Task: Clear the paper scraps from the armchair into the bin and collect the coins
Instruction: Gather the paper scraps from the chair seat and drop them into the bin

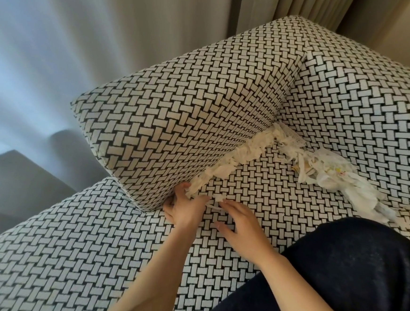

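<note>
The armchair (pixel 93 257) has a black-and-white woven cover. White paper scraps (pixel 243 151) fill the crease between the left armrest (pixel 178 109) and the seat. A bigger heap of scraps (pixel 330 175) lies at the back of the seat against the backrest. My left hand (pixel 185 209) is at the near end of the crease, its fingers curled into the gap and pinching the lowest scraps there. My right hand (pixel 240 229) lies flat on the seat beside it, fingertips touching a small scrap (pixel 220 197). Something yellowish (pixel 296 168) peeks from under the heap; I cannot tell what it is.
My knee in dark cloth (pixel 351 277) rests on the seat at the lower right. Pale curtains (pixel 99 24) hang behind and to the left of the chair. The grey floor (pixel 12 184) shows past the armrest at the left.
</note>
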